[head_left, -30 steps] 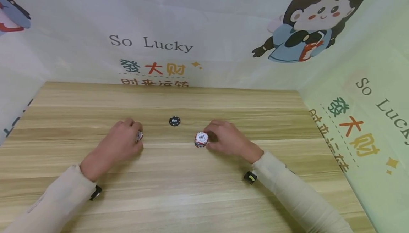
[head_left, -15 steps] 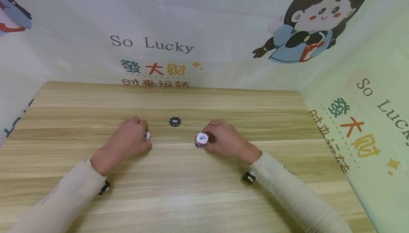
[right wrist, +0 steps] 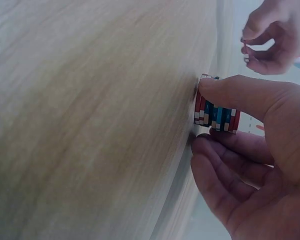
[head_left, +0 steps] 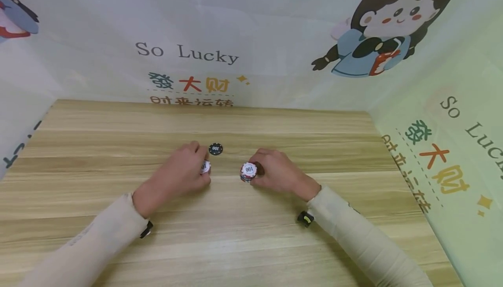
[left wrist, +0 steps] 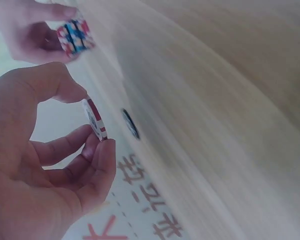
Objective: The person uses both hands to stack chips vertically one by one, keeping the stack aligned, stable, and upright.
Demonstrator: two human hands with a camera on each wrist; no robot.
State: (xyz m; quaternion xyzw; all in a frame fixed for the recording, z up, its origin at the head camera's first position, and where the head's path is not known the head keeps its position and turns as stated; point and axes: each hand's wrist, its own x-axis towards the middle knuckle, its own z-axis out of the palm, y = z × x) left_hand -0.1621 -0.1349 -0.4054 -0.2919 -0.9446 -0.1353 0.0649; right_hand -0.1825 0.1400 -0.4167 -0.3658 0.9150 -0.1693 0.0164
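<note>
My left hand [head_left: 177, 174] pinches a single white poker chip [head_left: 206, 167] with red edge marks between thumb and fingertips. In the left wrist view this chip [left wrist: 94, 119] is raised off the wooden table. To its right, my right hand [head_left: 280, 172] grips a short stack of poker chips [head_left: 249, 171] at the side, thumb and fingers about it. Red, blue and black layers show in the stack [right wrist: 216, 111] in the right wrist view; a white 100 chip tops it. A black 100 chip [head_left: 215, 149] lies flat on the table, just beyond the left fingertips.
The wooden table [head_left: 235, 243] has a light grain. Behind it hangs a pale printed backdrop [head_left: 267, 38] with lettering and a cartoon figure, and a similar sheet [head_left: 463, 156] borders the right side. Each wrist wears a small black device [head_left: 305, 219].
Holding its chip, my left hand has moved right toward the stack and is now close to the black chip. My right hand and the stack have stayed nearly still.
</note>
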